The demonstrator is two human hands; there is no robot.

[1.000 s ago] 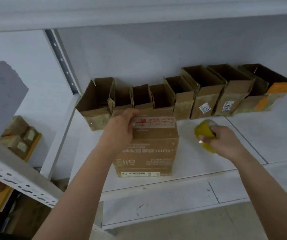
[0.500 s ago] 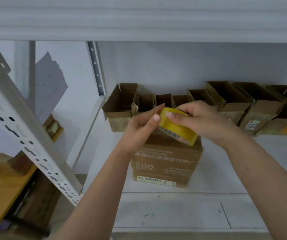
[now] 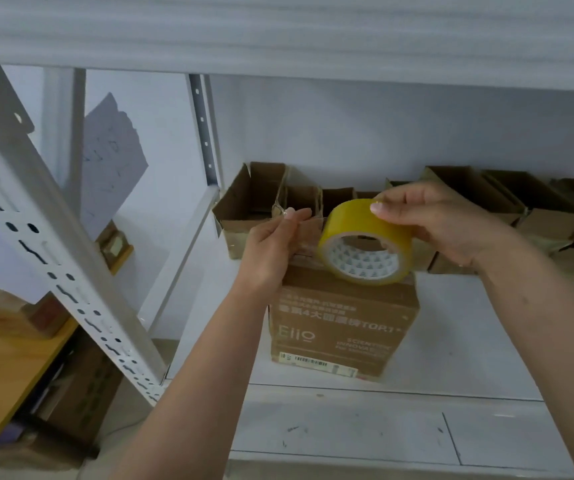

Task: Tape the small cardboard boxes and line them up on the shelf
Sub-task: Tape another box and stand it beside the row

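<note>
A closed brown cardboard box [image 3: 344, 327] with white print and a barcode label stands on the white shelf [image 3: 469, 348] near its front. Just above the box my right hand [image 3: 441, 223] grips a yellow tape roll [image 3: 365, 242]. My left hand [image 3: 275, 244] pinches the free end of the clear tape strip [image 3: 308, 221], which stretches a short way from the roll. Behind, a row of several open cardboard boxes [image 3: 254, 202] lines the shelf's back wall.
A white perforated shelf upright [image 3: 57, 244] slants across the left. The shelf above [image 3: 278, 36] overhangs the top of the view. Lower left are a wooden surface [image 3: 5, 368] and more cardboard. A lower white shelf board [image 3: 347, 431] lies in front.
My right hand lifted the tape roll from the shelf to above the box. My left hand left the box top, took the tape end and pulled it out leftward.
</note>
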